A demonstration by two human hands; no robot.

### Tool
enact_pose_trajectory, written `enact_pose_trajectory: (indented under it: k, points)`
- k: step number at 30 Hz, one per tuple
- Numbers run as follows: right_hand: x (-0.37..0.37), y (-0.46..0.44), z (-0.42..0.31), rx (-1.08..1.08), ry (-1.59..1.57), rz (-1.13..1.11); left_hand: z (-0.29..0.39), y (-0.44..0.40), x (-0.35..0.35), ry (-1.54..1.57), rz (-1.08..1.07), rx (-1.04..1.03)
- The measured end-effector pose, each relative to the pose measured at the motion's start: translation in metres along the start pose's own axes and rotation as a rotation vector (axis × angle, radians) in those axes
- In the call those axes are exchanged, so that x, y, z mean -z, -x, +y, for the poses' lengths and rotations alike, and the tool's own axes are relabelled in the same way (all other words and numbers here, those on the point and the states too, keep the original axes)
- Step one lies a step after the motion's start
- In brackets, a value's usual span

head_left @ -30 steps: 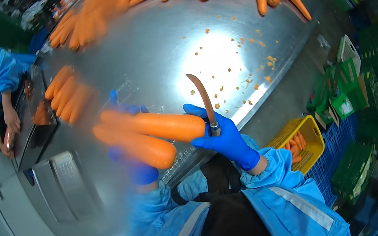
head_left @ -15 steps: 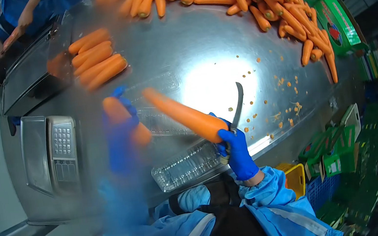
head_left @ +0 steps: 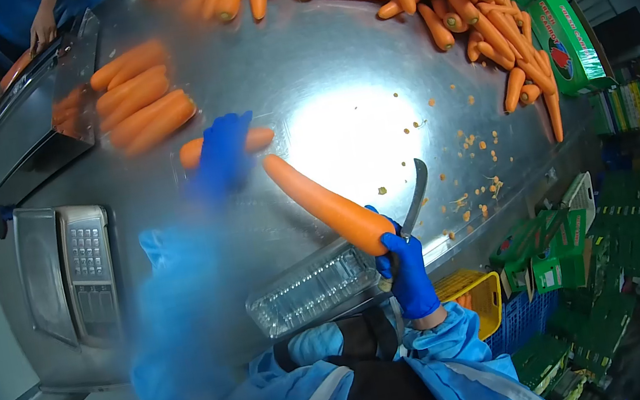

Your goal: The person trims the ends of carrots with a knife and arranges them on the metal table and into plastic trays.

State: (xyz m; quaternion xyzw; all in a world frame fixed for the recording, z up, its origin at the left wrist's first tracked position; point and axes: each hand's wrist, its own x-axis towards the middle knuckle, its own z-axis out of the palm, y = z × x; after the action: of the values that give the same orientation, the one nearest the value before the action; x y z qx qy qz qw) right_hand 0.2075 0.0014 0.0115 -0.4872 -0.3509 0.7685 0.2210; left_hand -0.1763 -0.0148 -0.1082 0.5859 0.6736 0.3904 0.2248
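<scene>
My left hand [head_left: 223, 161], in a blue glove and partly blurred, is over a carrot [head_left: 260, 138] lying crosswise near the metal tabletop, its fingers wrapped round the middle. Both carrot ends stick out past the glove. In my gloved right hand [head_left: 410, 274] is a large carrot [head_left: 325, 203], gripped at its thick end with the tip pointing up and left. That same hand also holds a knife with a curved dark blade [head_left: 417, 197]. Just left of it a clear plastic tray [head_left: 309, 290] lies at the near table edge, partly behind the right hand's carrot.
Several carrots [head_left: 156, 117] lie in a row at the left. A big carrot pile [head_left: 475, 16] covers the back right beside green boxes [head_left: 571, 43]. Small trimmings [head_left: 467, 147] dot the metal table [head_left: 298, 61]. A scale [head_left: 86, 254] stands left; a co-worker's hand [head_left: 43, 28] shows top left.
My left hand has moved up and away with its carrot, which has turned from slanted to nearly crosswise. My right hand still holds its carrot and knife, shifted slightly down in view.
</scene>
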Motion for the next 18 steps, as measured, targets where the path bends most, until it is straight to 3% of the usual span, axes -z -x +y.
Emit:
enact_pose_trajectory:
  k: [2, 3, 5, 8, 11, 13, 14, 15, 16, 18]
  points:
    - [-0.014, 0.001, -0.002, -0.001, -0.008, -0.047, 0.058, 0.024, 0.003, 0.252, 0.095, 0.023]
    - [-0.026, 0.003, -0.003, 0.015, -0.03, -0.07, 0.109, 0.032, 0.004, 0.494, 0.107, 0.143]
    - [-0.058, 0.006, -0.008, 0.049, -0.074, -0.13, 0.14, 0.073, 0.003, 1.016, -0.02, 0.184]
    - [-0.11, 0.02, -0.014, 0.115, 0.145, -0.314, 0.181, 0.125, -0.024, 1.378, 0.345, 0.272]
    - [-0.124, 0.023, 0.009, 0.147, 0.266, -0.602, 0.172, 0.171, 0.019, 1.496, 0.534, 0.358]
    - [-0.119, 0.031, 0.006, 0.133, 0.341, -0.675, 0.123, 0.218, 0.062, 1.366, 0.742, 0.458]
    - [-0.113, 0.034, 0.005, 0.088, 0.311, -0.671, 0.117, 0.239, 0.094, 1.031, 0.844, 0.511]
    - [-0.105, 0.038, 0.006, 0.041, 0.279, -0.662, 0.082, 0.277, 0.124, 0.738, 1.079, 0.703]
    - [-0.097, 0.042, 0.007, 0.028, 0.322, -0.56, 0.075, 0.297, 0.157, 0.67, 1.14, 0.672]
    - [-0.072, 0.044, 0.014, -0.03, 0.372, -0.432, 0.079, 0.318, 0.206, 0.096, 1.195, 0.882]
